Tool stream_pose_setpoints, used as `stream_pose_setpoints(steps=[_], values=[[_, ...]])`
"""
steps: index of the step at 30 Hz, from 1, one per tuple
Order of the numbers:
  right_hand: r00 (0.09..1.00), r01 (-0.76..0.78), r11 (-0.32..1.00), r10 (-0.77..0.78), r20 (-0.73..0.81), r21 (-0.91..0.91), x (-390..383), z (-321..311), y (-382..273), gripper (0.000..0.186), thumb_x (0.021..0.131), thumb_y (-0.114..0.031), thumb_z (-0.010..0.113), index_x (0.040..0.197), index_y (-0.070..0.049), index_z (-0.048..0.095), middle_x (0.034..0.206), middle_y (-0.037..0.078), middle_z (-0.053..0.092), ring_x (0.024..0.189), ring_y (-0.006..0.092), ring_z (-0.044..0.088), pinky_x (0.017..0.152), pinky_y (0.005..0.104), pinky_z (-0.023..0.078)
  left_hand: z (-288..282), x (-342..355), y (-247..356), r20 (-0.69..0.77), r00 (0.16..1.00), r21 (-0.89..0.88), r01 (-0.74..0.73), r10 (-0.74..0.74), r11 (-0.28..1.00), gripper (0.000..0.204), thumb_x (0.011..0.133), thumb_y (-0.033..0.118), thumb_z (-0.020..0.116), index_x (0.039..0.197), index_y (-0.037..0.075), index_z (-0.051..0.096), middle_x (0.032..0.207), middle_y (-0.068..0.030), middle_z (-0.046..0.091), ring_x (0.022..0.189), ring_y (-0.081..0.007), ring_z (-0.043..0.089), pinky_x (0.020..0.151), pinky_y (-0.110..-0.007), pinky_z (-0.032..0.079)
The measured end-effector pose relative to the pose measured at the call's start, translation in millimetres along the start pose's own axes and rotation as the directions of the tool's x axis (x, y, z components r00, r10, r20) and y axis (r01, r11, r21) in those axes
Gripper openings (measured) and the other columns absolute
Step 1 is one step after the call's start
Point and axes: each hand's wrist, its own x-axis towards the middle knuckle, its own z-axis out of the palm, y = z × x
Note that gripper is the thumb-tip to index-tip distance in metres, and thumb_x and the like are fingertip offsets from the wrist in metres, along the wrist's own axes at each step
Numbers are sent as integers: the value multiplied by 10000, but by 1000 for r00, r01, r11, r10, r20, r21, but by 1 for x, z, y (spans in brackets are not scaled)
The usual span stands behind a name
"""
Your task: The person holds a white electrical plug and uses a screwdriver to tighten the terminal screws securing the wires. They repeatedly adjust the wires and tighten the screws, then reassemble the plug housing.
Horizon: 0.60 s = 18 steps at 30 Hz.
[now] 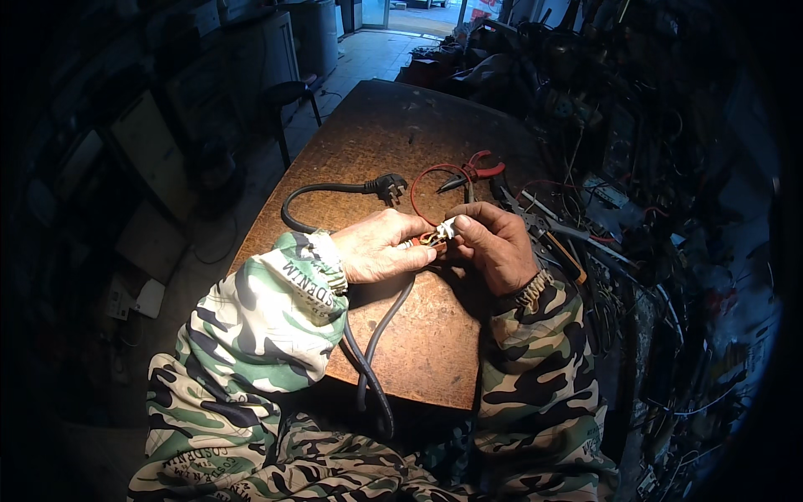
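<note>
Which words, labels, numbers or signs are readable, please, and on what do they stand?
Left sleeve: dark capitals near the cuff, legible, but not copied here.
Camouflage cloth, lower left: smaller lettering, likewise not copied.
White piece, black plug: no readable markings.
Red patch by the doorway: too blurred.

We see warm light pooled on the near bench (368,142) and hands (376,247), glaring on the left sleeve (263,314). Dark shadow lies beneath the right hand (502,247). Bluish daylight enters the far doorway (418,17); clutter (619,151) at right sinks into gloom. Our fisheye view bends straight edges and blackens towards its rim.
</note>
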Motion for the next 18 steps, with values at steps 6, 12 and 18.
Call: stream_pose_setpoints(steps=[6,12,18], values=[[1000,-1,1000,1,-16,-1,-3,7,-10,293,974,-166,650,1123,86,638,904,87,668,786,107,646,698,236,576,-2,1,-2,-5,999,30,45,-45,999,471,953,355,639,1209,-40,619,982,-134,689,890,-186,634,807,-334,515],[1000,2,999,-1,-15,41,-3,6,-7,273,954,-126,671,1133,79,646,951,116,700,794,125,678,704,234,589,3,2,-5,-69,997,-6,28,-29,1000,439,940,317,675,1201,-32,630,966,-104,696,885,-156,635,805,-311,515],[1000,-5,998,6,-28,56,-3,4,-7,285,928,-111,701,1122,91,648,950,150,715,791,165,707,683,258,600,3,1,-2,-62,998,-48,10,-13,999,399,933,280,692,1187,-24,639,959,-76,695,876,-134,630,797,-291,511]])
